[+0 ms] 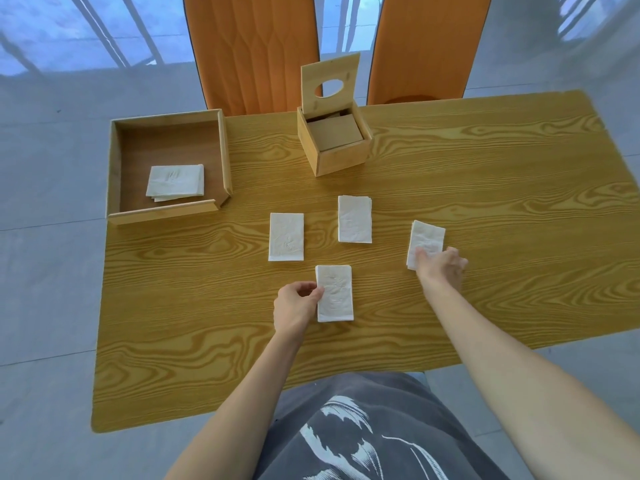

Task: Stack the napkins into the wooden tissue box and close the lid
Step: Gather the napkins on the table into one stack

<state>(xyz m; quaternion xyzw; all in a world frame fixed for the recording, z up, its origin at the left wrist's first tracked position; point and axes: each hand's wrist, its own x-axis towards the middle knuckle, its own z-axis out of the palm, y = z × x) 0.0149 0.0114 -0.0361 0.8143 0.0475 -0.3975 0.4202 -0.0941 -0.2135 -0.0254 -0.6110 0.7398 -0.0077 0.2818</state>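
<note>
**Both hands on napkins, box lid up**

While the wooden tissue box [334,143] stands at the far middle of the table [485,202] with its lid [329,85] tipped upright, both hands work nearer the person. Nearest of all, the left hand [296,306] pinches the left edge of the near napkin [334,294], thumb on top and fingers curled at the paper's side. Nearer than the box and to its right, the right hand [441,266] lies on the near end of the right napkin [426,242], fingers loosely bent; whether it grips the paper I cannot tell. Two more napkins lie flat between the box and the hands: the left napkin [286,236] and the middle napkin [355,219]. Left of the box sits a wooden tray [221,147] with a folded napkin stack [175,181] inside. Behind the box stand two orange chairs [249,46].
</note>
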